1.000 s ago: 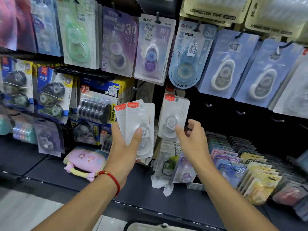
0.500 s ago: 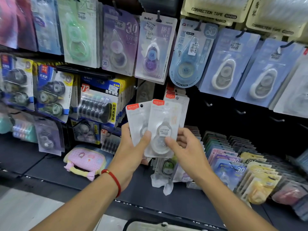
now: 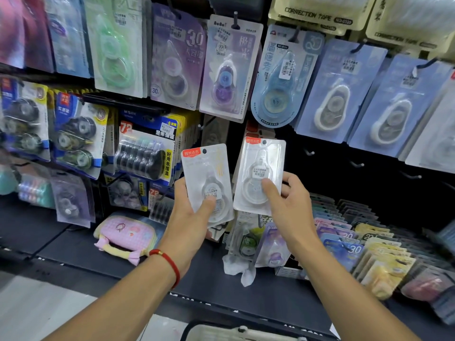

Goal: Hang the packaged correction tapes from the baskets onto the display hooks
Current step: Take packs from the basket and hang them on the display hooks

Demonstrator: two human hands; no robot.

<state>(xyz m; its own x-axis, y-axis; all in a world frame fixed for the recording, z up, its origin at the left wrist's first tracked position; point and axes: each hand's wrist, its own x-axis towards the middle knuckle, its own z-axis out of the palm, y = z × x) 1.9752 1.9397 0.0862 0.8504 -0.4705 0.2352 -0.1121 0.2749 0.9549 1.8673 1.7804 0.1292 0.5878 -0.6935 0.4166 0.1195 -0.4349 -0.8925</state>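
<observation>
While my right hand (image 3: pixel 288 205) carries one white correction tape pack (image 3: pixel 259 175) up toward the display, thumb pressed on its blister and fingers curled behind the card, my left hand (image 3: pixel 194 212) grips the remaining white pack (image 3: pixel 206 183) — possibly more than one stacked; I cannot tell from the front. Both packs are upright, red labels on top, punched holes showing near the upper edge. Behind the raised pack, red-topped cards of the same kind (image 3: pixel 252 130) look to be hanging already, below the blue round pack (image 3: pixel 280 80).

Judgement: the step in hand is threading the right-hand pack onto that hook. To do it well — keep the card square to the hook, line the hole with the tip, then push straight back; a tilted card would likely catch. Bare hooks (image 3: pixel 357 164) sit further right if this one fills. The basket rim (image 3: pixel 234 332) shows at the bottom edge; its contents are out of view.
</observation>
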